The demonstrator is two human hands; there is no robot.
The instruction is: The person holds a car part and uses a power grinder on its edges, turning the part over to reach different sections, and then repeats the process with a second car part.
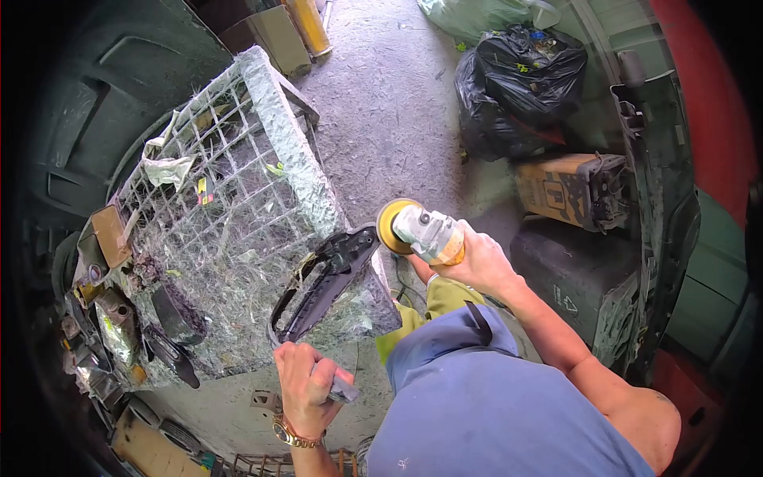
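My right hand is wrapped round the body of an angle grinder, white with dust. Its round yellow disc faces the upper end of a long black plastic frame. This frame has an open slot and lies slanted across the near corner of a dusty mesh-topped workbench. At the frame's lower end, my left hand is closed, its knuckles right against that end. A small grey piece pokes out from the left fingers. A gold watch circles the left wrist.
Scraps, bottles and a dark scoop-shaped piece crowd the bench's left side. A cardboard piece stands there too. Black rubbish bags sit on the floor. On the right, an orange box rests above a dark bin.
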